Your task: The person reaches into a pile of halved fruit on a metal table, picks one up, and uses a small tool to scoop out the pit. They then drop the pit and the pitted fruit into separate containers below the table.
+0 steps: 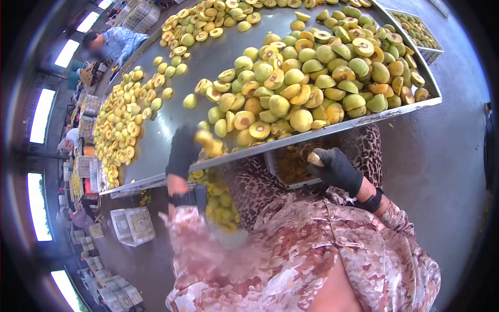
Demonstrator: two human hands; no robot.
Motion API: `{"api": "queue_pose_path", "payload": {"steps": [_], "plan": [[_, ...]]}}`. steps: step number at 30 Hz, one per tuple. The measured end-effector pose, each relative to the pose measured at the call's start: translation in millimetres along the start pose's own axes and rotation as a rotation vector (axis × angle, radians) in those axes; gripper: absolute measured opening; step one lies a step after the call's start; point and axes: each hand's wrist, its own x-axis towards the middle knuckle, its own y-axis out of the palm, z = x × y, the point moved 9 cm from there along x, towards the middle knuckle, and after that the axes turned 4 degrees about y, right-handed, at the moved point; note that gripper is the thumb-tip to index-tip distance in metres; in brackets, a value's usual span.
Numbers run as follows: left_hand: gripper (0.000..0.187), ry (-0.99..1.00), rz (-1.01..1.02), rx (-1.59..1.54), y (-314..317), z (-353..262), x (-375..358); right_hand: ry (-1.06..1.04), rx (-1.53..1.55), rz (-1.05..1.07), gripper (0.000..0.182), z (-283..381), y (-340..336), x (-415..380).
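My left hand [182,152], in a dark glove, is smeared by motion at the near edge of a metal table [174,106]. Blurred yellow fruit halves [210,144] are right beside its fingers. My right hand [338,169], also gloved, is closed around a small hand tool [315,159] with a pale, rounded end; the rest of it is mostly hidden. Ahead of both hands lies a large heap of halved yellow-green stone fruit [301,78], some cut faces showing brown centres.
A second spread of fruit halves [119,122] lies at the table's left. Below the edge, a crate [293,165] sits between my knees, near a pile of green-yellow fruit [221,203]. White crates [133,226] stand on the floor. Another person [117,44] works across the table.
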Motion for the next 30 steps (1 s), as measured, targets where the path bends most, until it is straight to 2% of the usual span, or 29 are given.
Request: {"api": "queue_pose_path", "payload": {"steps": [1,2,4,5,8,10,11,12,14,15,16,17,18,20,23,25,26,28,29,30], "plan": [[0.056,-0.169,0.295,0.189,0.4,-3.9,-26.6,-0.037,-0.034,-0.017,0.017,-3.8,4.2,3.0],[0.058,-0.085,0.181,0.145,-5.5,-5.0,-35.7,-0.074,-0.069,-0.039,0.019,-5.8,7.3,6.2],[0.061,0.098,-0.05,0.052,-12.2,1.5,-44.0,-0.018,-0.023,0.019,0.023,-6.5,16.0,12.4],[0.064,0.093,-0.116,0.037,-24.6,-10.7,-19.8,0.007,0.036,0.041,0.023,3.2,18.5,16.2],[0.06,0.174,-0.284,-0.456,-28.5,-66.7,70.3,0.012,0.025,0.042,0.016,18.7,16.3,18.0],[0.054,0.216,-0.246,-0.538,35.6,-79.1,131.2,0.031,0.02,-0.048,0.018,30.2,2.2,9.7],[0.047,0.36,-0.241,-0.371,57.7,-96.4,149.7,0.003,0.034,-0.058,0.023,27.6,-4.4,2.9],[0.041,0.306,-0.401,-0.133,85.4,-86.6,167.9,-0.053,0.0,-0.102,0.022,28.1,-15.5,-7.2],[0.036,0.469,-0.355,-0.093,98.7,-87.3,190.4,0.047,0.014,-0.015,0.021,10.9,-24.7,-20.9],[0.037,0.341,-0.25,-0.343,94.3,-77.7,192.3,0.028,0.076,-0.042,0.02,8.1,-29.4,-25.6],[0.039,0.369,-0.391,-0.413,95.1,-57.2,184.7,0.023,0.039,-0.099,0.02,11.5,-36.1,-29.8],[0.039,0.153,-0.277,-0.474,86.2,-40.9,188.6,0.009,0.004,-0.153,0.02,16.0,-42.6,-29.8],[0.033,0.086,-0.374,-0.598,48.6,-43.0,169.8,-0.009,-0.025,-0.207,0.019,21.5,-47.8,-27.3],[0.033,-0.061,-0.44,-1.54,12.3,-77.5,121.9,-0.071,-0.039,-0.259,0.019,32.0,-49.2,-15.1],[0.038,0.012,-0.584,-1.547,-2.9,-122.0,58.2,-0.204,-0.042,-0.238,0.017,44.3,-25.3,15.8],[0.038,-0.085,-0.587,-1.551,-1.0,-146.5,24.2,-0.254,0.058,-0.2,0.015,76.0,-14.9,30.4],[0.036,-0.121,-0.581,-1.489,-15.3,-167.8,13.7,-0.2,0.156,-0.172,0.015,88.7,-12.1,35.0],[0.036,-0.092,-0.5,-1.695,-14.3,-198.1,0.1,-0.21,0.128,-0.205,0.016,93.4,-4.6,38.0],[0.04,-0.04,-0.468,-1.616,-14.6,-206.3,-0.5,-0.193,0.138,-0.217,0.017,85.8,-2.0,37.7],[0.043,-0.048,-0.435,-1.789,-9.3,-212.9,-1.3,-0.173,0.141,-0.231,0.019,74.4,1.0,37.8]]}}
